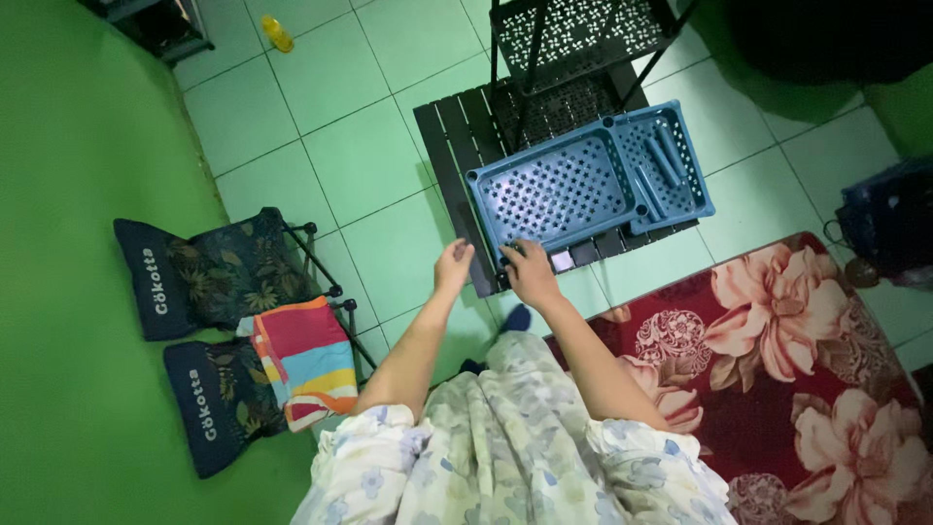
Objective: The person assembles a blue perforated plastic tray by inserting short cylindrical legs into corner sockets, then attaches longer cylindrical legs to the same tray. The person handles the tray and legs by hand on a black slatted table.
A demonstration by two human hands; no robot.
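Floral-print clothing (505, 447) fills the bottom of the view, both bare forearms reaching out from it. Beyond lies a red flowered rug (797, 340) on pale green floor tiles (321, 126). A low dark slatted table (457, 146) carries a black perforated rack (573, 39) and two blue perforated trays (583, 185), the larger one nearer, their long axis slanting up toward the right. The right hand (530, 272) rests on the larger tray's near corner, fingers curled over its rim. The left hand (453, 264) hovers just beside the table edge, fingers loosely open, holding nothing. Folded patterned chairs (214, 292) with a striped cloth (301, 360) lie well apart at left.
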